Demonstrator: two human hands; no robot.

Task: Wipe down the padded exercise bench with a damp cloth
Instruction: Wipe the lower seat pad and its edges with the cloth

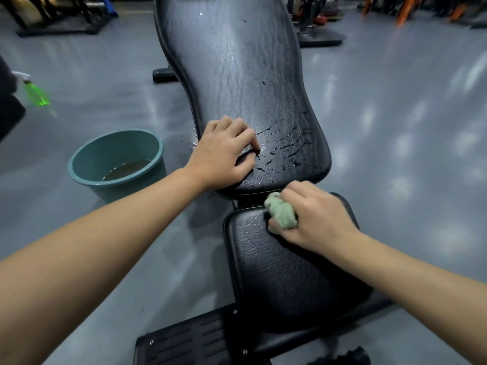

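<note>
The black padded bench has a long back pad (237,75) running away from me and a shorter seat pad (279,270) nearer. Water streaks and droplets lie on the back pad's near end. My left hand (226,151) rests on that near left corner, fingers curled against the wet vinyl, holding nothing. My right hand (313,214) grips a bunched pale green cloth (280,210) and presses it on the far edge of the seat pad, beside the gap between the two pads.
A teal bucket (87,159) with murky water stands on the grey floor left of the bench. A green spray bottle (35,93) is farther left. The bench's black foot plate (189,338) lies near me. Other gym frames stand at the back.
</note>
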